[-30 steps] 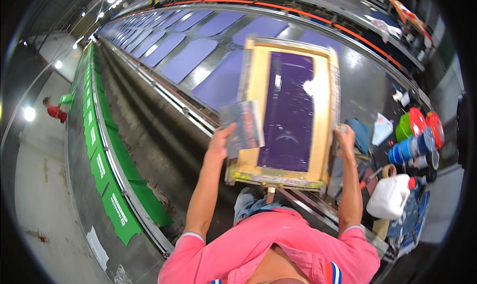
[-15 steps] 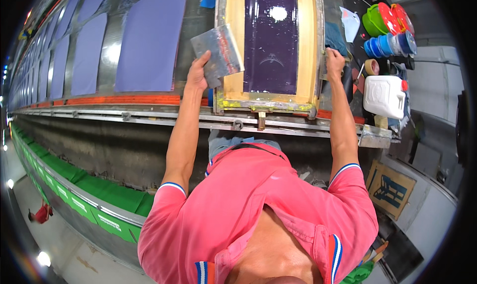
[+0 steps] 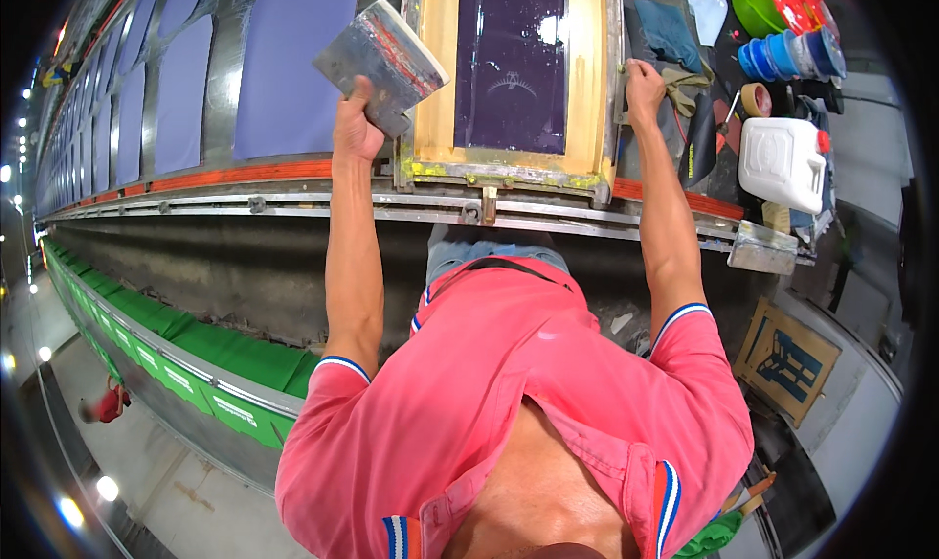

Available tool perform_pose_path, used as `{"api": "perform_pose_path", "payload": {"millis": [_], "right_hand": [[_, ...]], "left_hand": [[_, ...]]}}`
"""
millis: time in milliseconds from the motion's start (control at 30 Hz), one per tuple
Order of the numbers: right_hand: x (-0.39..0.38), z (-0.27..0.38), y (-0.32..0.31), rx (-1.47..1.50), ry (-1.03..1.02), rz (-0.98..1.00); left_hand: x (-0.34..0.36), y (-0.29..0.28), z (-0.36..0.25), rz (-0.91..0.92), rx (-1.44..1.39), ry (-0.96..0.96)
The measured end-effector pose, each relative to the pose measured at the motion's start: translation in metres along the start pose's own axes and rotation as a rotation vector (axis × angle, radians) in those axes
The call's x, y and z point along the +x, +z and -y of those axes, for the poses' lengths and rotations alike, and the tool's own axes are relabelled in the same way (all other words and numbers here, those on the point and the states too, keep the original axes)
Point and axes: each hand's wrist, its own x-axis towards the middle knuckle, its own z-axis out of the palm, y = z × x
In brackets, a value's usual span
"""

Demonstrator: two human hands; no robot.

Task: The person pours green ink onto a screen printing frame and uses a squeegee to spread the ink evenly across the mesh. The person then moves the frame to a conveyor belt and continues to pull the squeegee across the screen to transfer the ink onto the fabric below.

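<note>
In my left hand is a flat, ink-stained squeegee with a pale edge, held up tilted over the left side of a screen-printing frame. My right hand is closed at the frame's right edge; its fingertips are partly hidden. Yellowish borders surround the frame's dark purple printing area, which bears a small pale arc-shaped design. Left of the frame, purple fabric panels lie on the long table.
A metal rail runs along the table's near edge. On the right stand a white jug, a tape roll, blue tubs and a green bucket. A glove lies by my right hand. Behind left, a person in red.
The frame has shifted left along the table, uncovering more of the glove and cloth at its right. My left hand has moved left with the squeegee, which is tilted more.
</note>
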Motion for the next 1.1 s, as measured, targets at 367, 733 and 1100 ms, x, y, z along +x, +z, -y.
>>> {"api": "perform_pose_path", "payload": {"millis": [367, 733, 1100], "right_hand": [[-0.002, 0.004, 0.004, -0.152, 0.023, 0.026], [-0.022, 0.028, 0.004, -0.545, -0.393, -0.171], [0.044, 0.168, 0.106, -0.628, -0.824, 0.595]], "left_hand": [[-0.05, 0.075, 0.064, 0.464, 1.936, 0.241], [-0.025, 0.1, 0.08, 0.456, 1.944, 0.323], [0.194, 0.17, 0.077, 0.578, 2.141, 0.384]]}}
